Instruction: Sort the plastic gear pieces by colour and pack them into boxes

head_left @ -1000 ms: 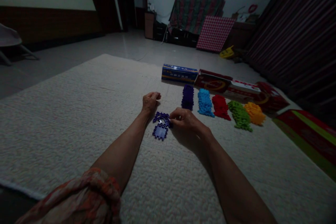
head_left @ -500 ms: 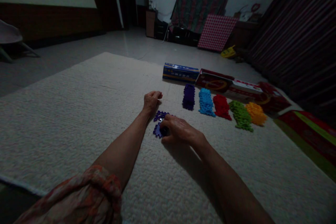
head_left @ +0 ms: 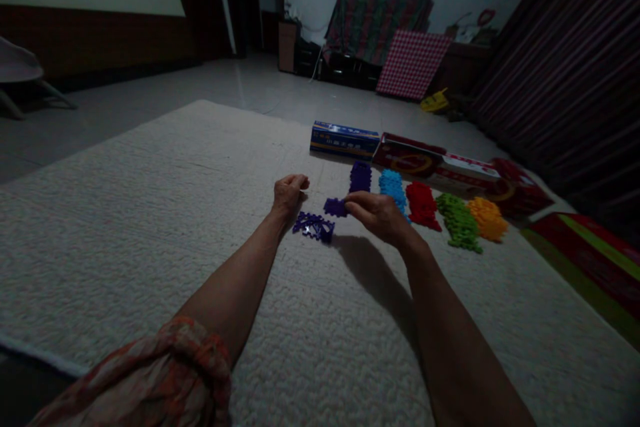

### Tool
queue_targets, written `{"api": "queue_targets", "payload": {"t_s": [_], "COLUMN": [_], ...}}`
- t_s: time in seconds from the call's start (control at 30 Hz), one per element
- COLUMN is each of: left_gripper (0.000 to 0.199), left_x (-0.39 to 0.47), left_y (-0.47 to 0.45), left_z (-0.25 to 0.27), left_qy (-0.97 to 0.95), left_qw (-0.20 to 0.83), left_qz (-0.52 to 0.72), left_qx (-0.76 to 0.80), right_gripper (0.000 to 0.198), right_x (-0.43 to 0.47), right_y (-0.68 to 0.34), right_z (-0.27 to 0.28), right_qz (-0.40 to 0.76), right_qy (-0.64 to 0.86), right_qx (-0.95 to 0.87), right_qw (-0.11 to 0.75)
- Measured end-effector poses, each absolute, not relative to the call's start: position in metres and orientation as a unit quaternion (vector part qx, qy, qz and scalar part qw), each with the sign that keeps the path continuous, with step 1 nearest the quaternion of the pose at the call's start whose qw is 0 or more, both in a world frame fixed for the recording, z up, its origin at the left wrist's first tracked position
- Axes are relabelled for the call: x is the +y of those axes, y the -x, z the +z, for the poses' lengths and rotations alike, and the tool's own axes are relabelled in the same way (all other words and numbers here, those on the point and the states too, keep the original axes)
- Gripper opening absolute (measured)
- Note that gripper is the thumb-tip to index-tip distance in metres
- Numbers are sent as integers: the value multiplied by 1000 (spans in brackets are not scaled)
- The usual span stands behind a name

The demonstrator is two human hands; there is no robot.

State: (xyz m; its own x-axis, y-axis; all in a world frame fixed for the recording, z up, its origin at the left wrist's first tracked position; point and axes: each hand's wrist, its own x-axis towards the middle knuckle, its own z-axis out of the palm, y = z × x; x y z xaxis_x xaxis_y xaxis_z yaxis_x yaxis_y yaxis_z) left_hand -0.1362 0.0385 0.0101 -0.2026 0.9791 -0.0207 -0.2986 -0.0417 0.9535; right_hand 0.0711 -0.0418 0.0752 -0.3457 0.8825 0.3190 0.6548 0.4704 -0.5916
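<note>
A purple tile (head_left: 335, 207) sits at the right hand's fingertips, above the mat (head_left: 150, 233), just beyond the purple pieces (head_left: 313, 227) lying there and short of the purple pile (head_left: 361, 177). The right hand (head_left: 377, 215) pinches its right edge between thumb and fingers, closed to about the tile's thickness. That hand points leftward, knuckles up, its forearm slanting up from the lower right, with a shadow on the mat below. The left hand (head_left: 289, 192) is beside the pieces, beyond their left end, fingers loosely curled in; whether it holds anything cannot be told. Its forearm runs straight up from a bunched sleeve (head_left: 185, 353). The blue pile (head_left: 393, 185) is partly hidden behind the right hand; the red pile (head_left: 423, 205) lies farther right.
</note>
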Motion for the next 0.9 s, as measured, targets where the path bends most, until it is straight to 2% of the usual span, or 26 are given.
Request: {"api": "queue_targets", "payload": {"t_s": [0.1, 0.17, 0.67, 0.9], "left_gripper": [21, 21, 23, 22], "left_x": [39, 39, 39, 39], "left_y": [137, 137, 138, 137], "left_z": [10, 10, 8, 8], "left_qy": [-371, -375, -389, -373], "left_qw": [513, 510, 500, 503], "left_qz": [614, 611, 606, 622], "left_qx": [472, 476, 481, 471], "right_gripper": [23, 24, 23, 28], "right_x": [-27, -21, -9, -11], "right_y": [-99, -112, -117, -112], "right_z": [63, 54, 21, 25], "right_qz": [128, 104, 28, -34], "right_qy": [553, 578, 584, 604], "right_qx": [-725, -698, -736, -712], "right_qw": [391, 409, 342, 357]}}
